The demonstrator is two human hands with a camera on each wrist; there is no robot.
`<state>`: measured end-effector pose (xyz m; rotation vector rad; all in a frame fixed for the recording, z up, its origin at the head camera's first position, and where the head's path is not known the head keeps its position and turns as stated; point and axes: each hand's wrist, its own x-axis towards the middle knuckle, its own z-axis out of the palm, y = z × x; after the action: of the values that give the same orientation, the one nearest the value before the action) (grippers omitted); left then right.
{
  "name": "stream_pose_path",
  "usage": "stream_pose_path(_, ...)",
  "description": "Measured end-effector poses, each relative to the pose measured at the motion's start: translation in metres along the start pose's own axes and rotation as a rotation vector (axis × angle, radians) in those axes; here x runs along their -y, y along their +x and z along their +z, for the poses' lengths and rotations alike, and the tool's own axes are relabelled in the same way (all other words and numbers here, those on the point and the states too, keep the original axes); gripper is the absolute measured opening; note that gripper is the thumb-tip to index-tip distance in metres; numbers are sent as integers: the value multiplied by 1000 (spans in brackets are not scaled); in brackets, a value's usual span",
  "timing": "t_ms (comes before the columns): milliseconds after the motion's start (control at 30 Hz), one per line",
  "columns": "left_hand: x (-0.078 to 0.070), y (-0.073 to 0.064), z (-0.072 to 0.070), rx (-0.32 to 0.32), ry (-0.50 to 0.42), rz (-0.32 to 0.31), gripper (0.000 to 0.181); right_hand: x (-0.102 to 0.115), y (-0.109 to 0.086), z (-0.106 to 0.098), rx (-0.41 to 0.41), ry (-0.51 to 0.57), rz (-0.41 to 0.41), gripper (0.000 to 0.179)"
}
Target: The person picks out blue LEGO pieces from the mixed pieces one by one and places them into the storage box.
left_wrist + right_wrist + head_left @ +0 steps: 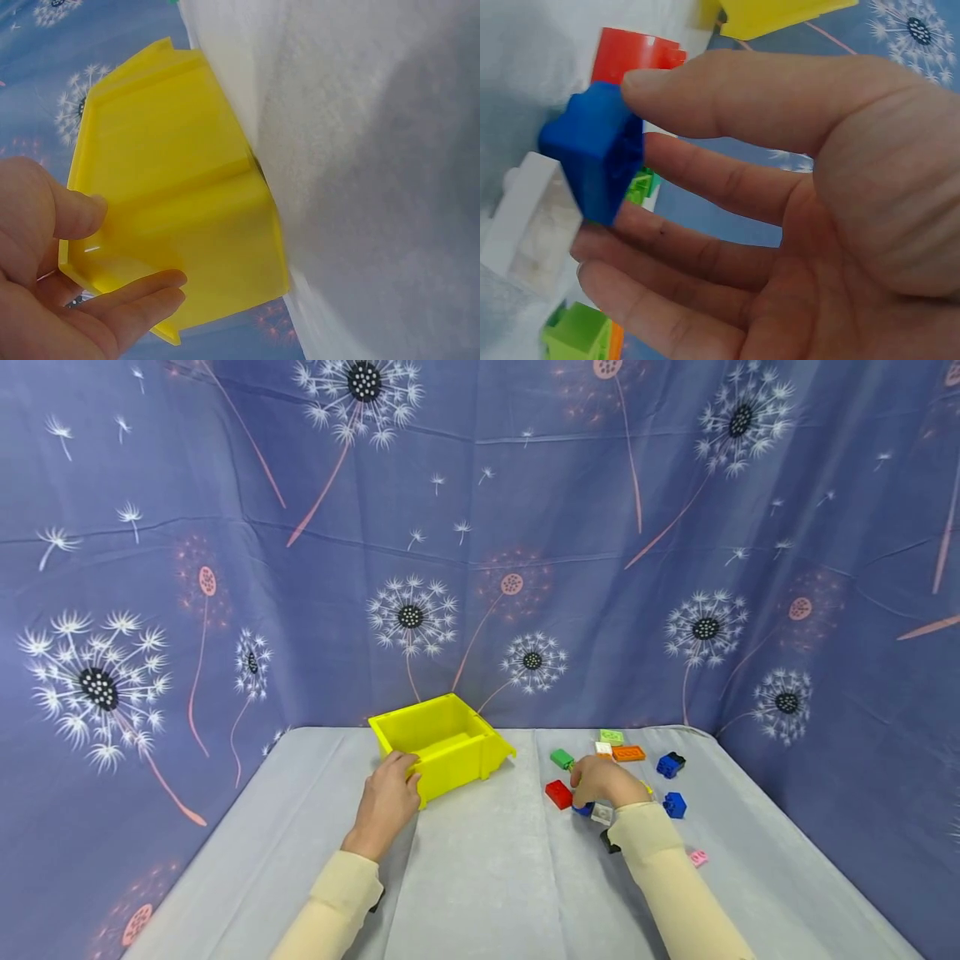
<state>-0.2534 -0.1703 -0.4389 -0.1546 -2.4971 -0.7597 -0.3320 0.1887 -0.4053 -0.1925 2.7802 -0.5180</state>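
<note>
My left hand holds the near left corner of a yellow bin. In the left wrist view, the thumb and fingers rest on its wall and rim. My right hand is among toy bricks on the right, pinching a blue brick between the thumb and fingertips. Right beside that brick lies a white brick. A red brick lies just left of the hand, and a green brick is behind it. The right hand partly covers a yellow piece.
Several other bricks lie around the right hand: orange, light green, blue, pink and black. A blue-and-black pair sits farther right. Patterned cloth hangs behind the table.
</note>
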Motion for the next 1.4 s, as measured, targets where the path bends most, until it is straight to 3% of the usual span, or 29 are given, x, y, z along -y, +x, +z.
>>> stream_pose_path(533,2,-1,-2,-16,-11,3,27,1,7,10,-45,-83,-58,21)
stream_pose_path(733,3,-1,1,-31,-6,17,27,1,6,10,-32,-108,-35,20)
stream_pose_path(1067,1,-2,1,-7,-16,0,27,4,2,2,-37,-74,0,22)
stream_pose_path(1400,1,-1,0,-28,-4,10,26,12,-7,-10,-140,-7,-76,16)
